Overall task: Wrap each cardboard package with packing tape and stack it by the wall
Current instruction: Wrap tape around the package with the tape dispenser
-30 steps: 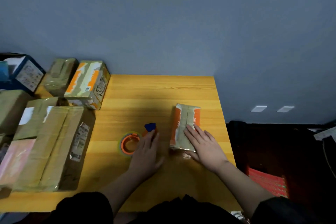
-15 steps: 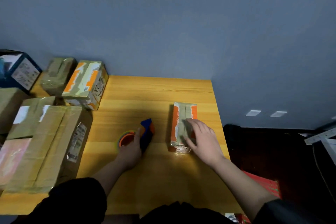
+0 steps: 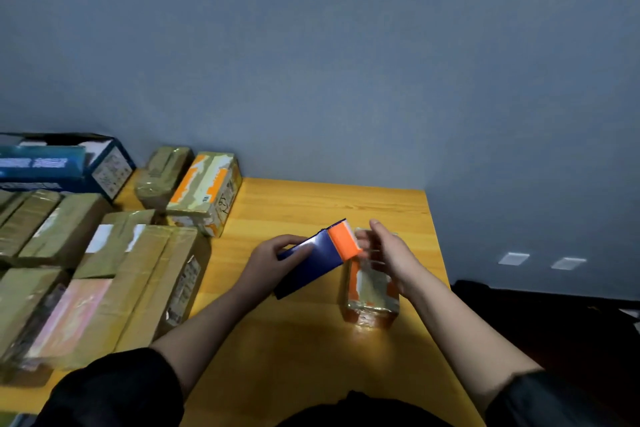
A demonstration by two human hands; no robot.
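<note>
While left hand grips tape dispenser | right hand relaxed over package

A person's two bare forearms show from the elbows down, with the left hand and right hand uncovered. Both arms wear black sleeves pushed up near the elbows. More dark clothing fills the near edge between them.

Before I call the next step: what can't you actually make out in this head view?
- Tape end: blurred between right hand and tape dispenser; attachment to the small package unclear.
- Tape roll: hidden behind the dispenser and left hand.
- Package's far end: covered by the right hand.
- Left boxes: cut off by the frame edge.
</note>
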